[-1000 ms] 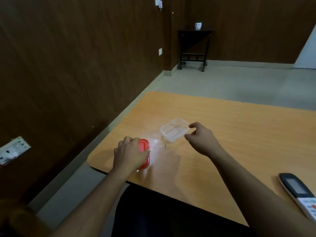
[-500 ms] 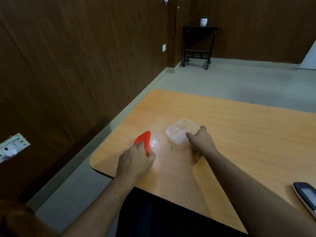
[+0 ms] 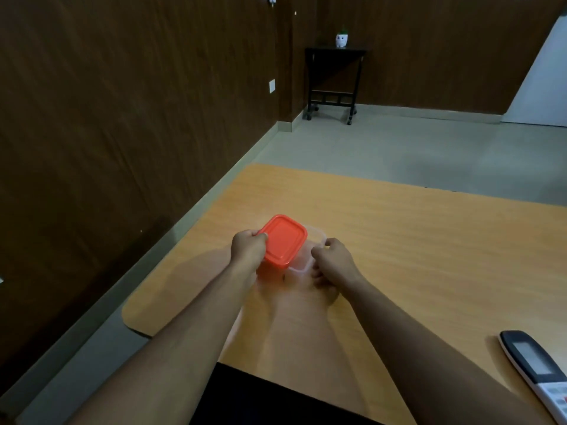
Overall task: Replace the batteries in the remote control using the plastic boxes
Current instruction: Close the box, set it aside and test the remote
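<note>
Pinching the near-left edge of the red lid (image 3: 283, 240) with the left hand (image 3: 248, 250), thumb on top and fingers curled beneath. Steadying the clear box (image 3: 310, 251) with the right hand (image 3: 333, 262), fingers closed loosely about its right rim. Lid held over the box, tilted, its far corner higher, covering most of the opening but offset toward the left; only the box's right and near rim showing past it. Not yet seated, judging by the gap at the near edge. Box resting on the table (image 3: 414, 240) near its left end. Next, probably: shifting the lid a little right and flattening it so all four edges meet the rim, then pressing down. Left hand nearer to that job; right merely bracing. Contents of the box not discernible through the lid. Remote (image 3: 535, 368) lying well apart at the near right edge, screen up, long axis running away and to the left, closer to the right hand.
</note>
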